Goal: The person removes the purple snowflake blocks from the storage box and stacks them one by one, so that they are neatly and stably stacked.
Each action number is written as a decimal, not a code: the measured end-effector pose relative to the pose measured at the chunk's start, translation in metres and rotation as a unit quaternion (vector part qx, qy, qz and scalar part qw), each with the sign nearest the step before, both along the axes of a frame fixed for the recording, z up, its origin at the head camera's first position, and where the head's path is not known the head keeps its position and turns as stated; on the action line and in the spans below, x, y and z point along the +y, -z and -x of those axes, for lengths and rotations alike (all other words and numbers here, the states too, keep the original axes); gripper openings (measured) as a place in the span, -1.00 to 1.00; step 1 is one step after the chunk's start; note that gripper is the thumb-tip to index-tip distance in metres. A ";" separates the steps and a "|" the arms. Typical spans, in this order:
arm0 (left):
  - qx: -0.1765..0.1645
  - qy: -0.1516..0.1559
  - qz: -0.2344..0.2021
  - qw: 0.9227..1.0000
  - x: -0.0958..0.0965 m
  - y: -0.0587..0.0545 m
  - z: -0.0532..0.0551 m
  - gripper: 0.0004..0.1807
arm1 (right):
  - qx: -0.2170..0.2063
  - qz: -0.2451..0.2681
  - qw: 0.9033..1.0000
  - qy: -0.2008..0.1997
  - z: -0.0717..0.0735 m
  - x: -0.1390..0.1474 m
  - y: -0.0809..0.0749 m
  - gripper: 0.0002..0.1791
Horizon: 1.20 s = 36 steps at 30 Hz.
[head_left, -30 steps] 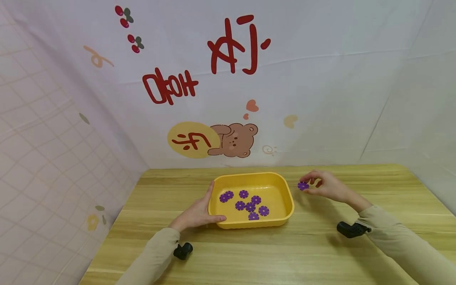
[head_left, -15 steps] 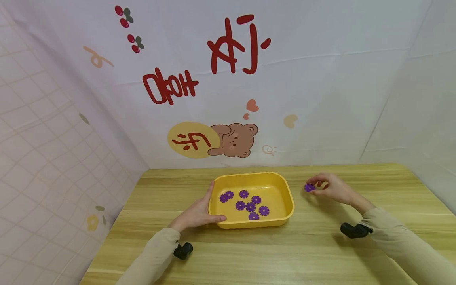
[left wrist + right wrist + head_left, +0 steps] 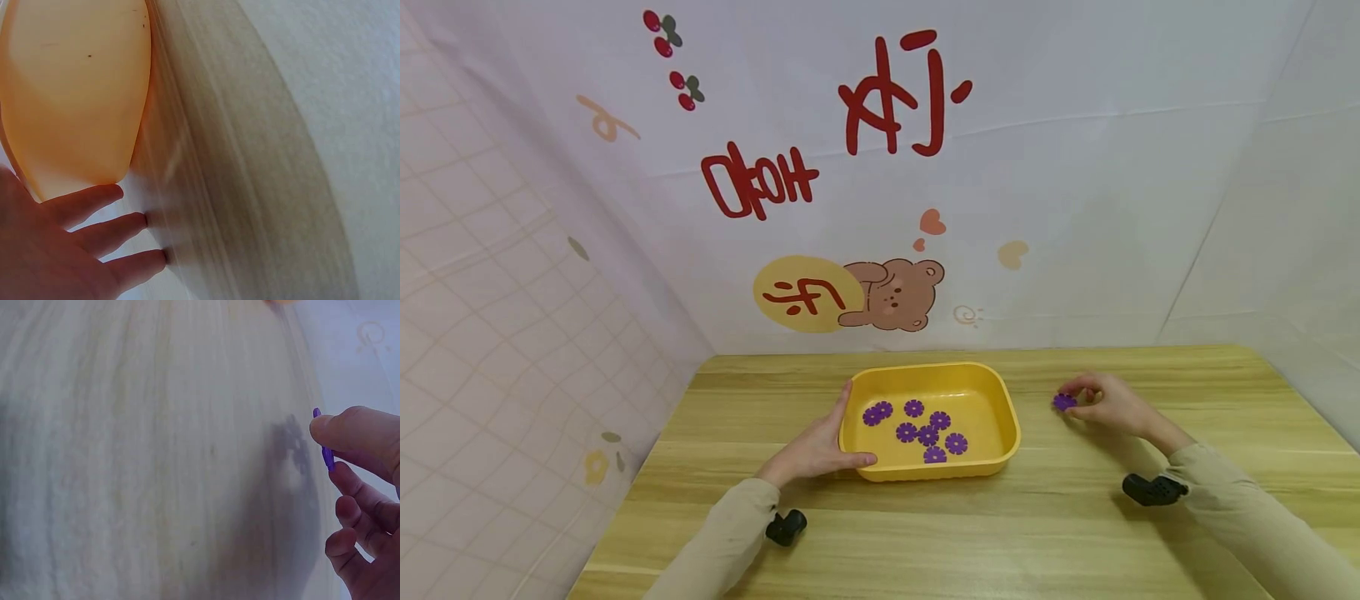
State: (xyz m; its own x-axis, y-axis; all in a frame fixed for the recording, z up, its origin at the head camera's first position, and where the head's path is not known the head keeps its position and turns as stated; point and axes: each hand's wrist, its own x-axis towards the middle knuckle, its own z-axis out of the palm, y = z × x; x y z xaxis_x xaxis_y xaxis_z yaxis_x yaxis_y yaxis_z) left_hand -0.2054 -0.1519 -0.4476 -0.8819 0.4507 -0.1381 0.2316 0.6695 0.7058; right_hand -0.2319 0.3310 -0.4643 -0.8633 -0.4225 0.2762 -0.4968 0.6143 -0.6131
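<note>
In the head view my left hand (image 3: 814,448) holds the left end of a yellow plastic basin (image 3: 985,465), thumb over the front left corner and a finger along the left rim. The left wrist view shows spread fingers (image 3: 99,199) against the basin's outer wall (image 3: 81,94). Several purple notched plastic discs, such as this snowflake disc (image 3: 956,443), lie inside on the basin's floor. Right of the basin my right hand (image 3: 1116,406) pinches another purple snowflake disc (image 3: 1064,402) between thumb and finger. Edge-on in the right wrist view, that disc (image 3: 328,457) is held above the tabletop.
The basin stands on a wood-grain table (image 3: 925,533). A printed white cloth (image 3: 1075,167) hangs behind the table's back edge, and a checked cloth (image 3: 497,333) hangs on the left. Black wrist devices sit on both wrists, the right one (image 3: 1152,490) below the cuff.
My right hand has moved right and slightly toward me, away from the basin, with the purple disc still pinched. The left hand, the basin and its discs have stayed in place.
</note>
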 end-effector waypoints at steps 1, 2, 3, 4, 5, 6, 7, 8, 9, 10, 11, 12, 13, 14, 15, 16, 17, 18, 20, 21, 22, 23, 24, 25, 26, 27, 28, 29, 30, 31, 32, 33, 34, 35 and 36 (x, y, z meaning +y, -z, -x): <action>0.001 0.000 0.000 1.000 0.000 0.000 0.000 0.37 | -0.004 -0.002 1.000 0.002 0.000 0.001 0.001 -0.71; 0.001 0.001 0.000 1.000 0.000 0.000 0.000 0.36 | -0.011 -0.002 1.000 0.004 0.000 0.002 0.002 -0.71; 0.001 0.001 -0.002 1.000 0.000 0.000 0.000 0.36 | -0.017 -0.003 1.000 0.004 0.000 0.003 0.003 -0.70; 0.000 0.001 -0.001 1.000 0.000 0.000 0.000 0.36 | -0.026 -0.004 1.000 0.005 0.000 0.004 0.003 -0.70; 0.001 0.002 -0.002 1.000 0.000 0.000 0.000 0.36 | -0.033 -0.004 0.999 0.005 -0.001 0.005 0.004 -0.69; 0.001 0.003 -0.001 1.000 0.000 0.001 0.000 0.36 | -0.041 -0.004 0.999 0.007 -0.001 0.005 0.004 -0.69; 0.003 0.003 -0.001 1.000 0.000 0.001 0.001 0.36 | -0.045 -0.005 0.999 0.010 -0.002 0.006 0.005 -0.68; 0.003 0.004 -0.002 1.000 0.000 0.001 0.001 0.36 | -0.050 -0.004 0.999 0.014 -0.002 0.006 0.005 -0.68; 0.005 0.005 -0.004 1.000 0.000 0.002 0.001 0.36 | -0.053 -0.004 0.998 0.018 -0.003 0.007 0.006 -0.67; 0.005 0.006 -0.004 1.000 0.000 0.002 0.001 0.36 | -0.057 -0.004 0.998 0.023 -0.003 0.007 0.007 -0.67; 0.006 0.006 -0.007 1.000 0.000 0.002 0.001 0.36 | -0.060 -0.002 0.998 0.025 -0.003 0.008 0.008 -0.67; 0.006 0.007 -0.008 1.000 0.000 0.002 0.001 0.36 | -0.060 -0.002 0.998 0.030 -0.003 0.008 0.009 -0.67; 0.006 0.007 -0.010 1.000 0.000 0.002 0.001 0.36 | -0.060 -0.002 0.998 0.034 -0.004 0.008 0.010 -0.67; 0.005 0.007 -0.012 1.000 -0.001 0.002 0.000 0.36 | -0.060 -0.003 0.998 0.037 -0.004 0.008 0.010 -0.67; 0.005 0.007 -0.013 1.000 -0.001 0.002 0.000 0.36 | -0.061 -0.004 0.997 0.038 -0.003 0.008 0.011 -0.66; 0.004 0.006 -0.014 1.000 -0.001 0.002 0.000 0.37 | -0.060 -0.005 0.997 0.040 -0.004 0.008 0.011 -0.66; 0.003 0.006 -0.014 1.000 -0.001 0.003 0.000 0.37 | -0.058 -0.005 0.998 0.039 -0.004 0.008 0.011 -0.66; 0.003 0.005 -0.013 1.000 -0.001 0.003 0.000 0.36 | -0.057 -0.006 0.998 0.040 -0.004 0.008 0.012 -0.66; 0.003 0.005 -0.014 1.000 -0.001 0.003 0.000 0.36 | -0.062 -0.002 0.997 0.039 -0.004 0.007 0.011 -0.66; 0.003 0.005 -0.015 1.000 -0.001 0.003 0.000 0.36 | -0.066 0.000 0.997 0.038 -0.004 0.008 0.011 -0.66; 0.003 0.005 -0.017 1.000 -0.001 0.003 0.000 0.36 | -0.069 0.006 0.997 0.037 -0.004 0.008 0.010 -0.65; 0.002 0.005 -0.018 1.000 -0.001 0.003 0.000 0.36 | -0.072 0.011 0.997 0.037 -0.004 0.008 0.010 -0.65; 0.002 0.005 -0.019 1.000 -0.001 0.002 0.000 0.36 | -0.077 0.017 0.996 0.036 -0.004 0.008 0.009 -0.64; 0.001 0.005 -0.020 1.000 -0.001 0.002 0.000 0.36 | -0.081 0.023 0.996 0.033 -0.004 0.007 0.007 -0.64; 0.000 0.004 -0.019 1.000 -0.001 0.002 0.000 0.36 | -0.080 0.029 0.996 0.030 -0.003 0.007 0.006 -0.65; -0.001 0.004 -0.018 1.000 -0.001 0.002 -0.001 0.36 | -0.079 0.032 0.996 0.027 -0.002 0.007 0.005 -0.65; -0.002 0.004 -0.015 1.000 -0.001 0.002 -0.001 0.36 | -0.077 0.036 0.996 0.026 -0.001 0.006 0.003 -0.66; -0.002 0.003 -0.012 1.000 0.000 0.002 0.000 0.36 | -0.071 0.038 0.996 0.022 0.000 0.006 0.002 -0.67; -0.003 0.004 -0.011 1.000 0.000 0.002 0.000 0.36 | -0.065 0.040 0.997 0.019 0.001 0.005 0.001 -0.69; -0.002 0.005 -0.010 1.000 0.000 0.001 0.000 0.36 | -0.060 0.043 0.997 0.018 0.002 0.004 -0.001 -0.70; -0.002 0.006 -0.009 1.000 0.000 0.001 0.000 0.36 | -0.053 0.044 0.997 0.017 0.004 0.004 -0.003 -0.71; -0.002 0.007 -0.008 1.000 0.000 0.001 0.000 0.36 | -0.052 0.049 0.997 0.016 0.005 0.003 -0.005 -0.71; -0.002 0.008 -0.008 1.000 0.000 0.000 0.000 0.36 | -0.046 0.053 0.997 0.012 0.006 0.001 -0.008 -0.72; -0.003 0.009 -0.010 1.000 0.000 0.000 0.000 0.36 | -0.044 0.060 0.997 0.008 0.007 0.000 -0.011 -0.72; -0.004 0.009 -0.012 1.000 -0.001 -0.001 0.000 0.36 | -0.044 0.067 0.997 0.008 0.008 -0.002 -0.016 -0.73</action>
State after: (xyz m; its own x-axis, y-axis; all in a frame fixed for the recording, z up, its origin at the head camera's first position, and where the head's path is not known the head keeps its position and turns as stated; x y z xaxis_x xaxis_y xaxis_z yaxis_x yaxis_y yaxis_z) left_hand -0.2058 -0.1524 -0.4468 -0.8721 0.4706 -0.1341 0.2384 0.6479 0.7234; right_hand -0.2402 0.3292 -0.4488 -0.8927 -0.3737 0.2519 -0.4285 0.5308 -0.7312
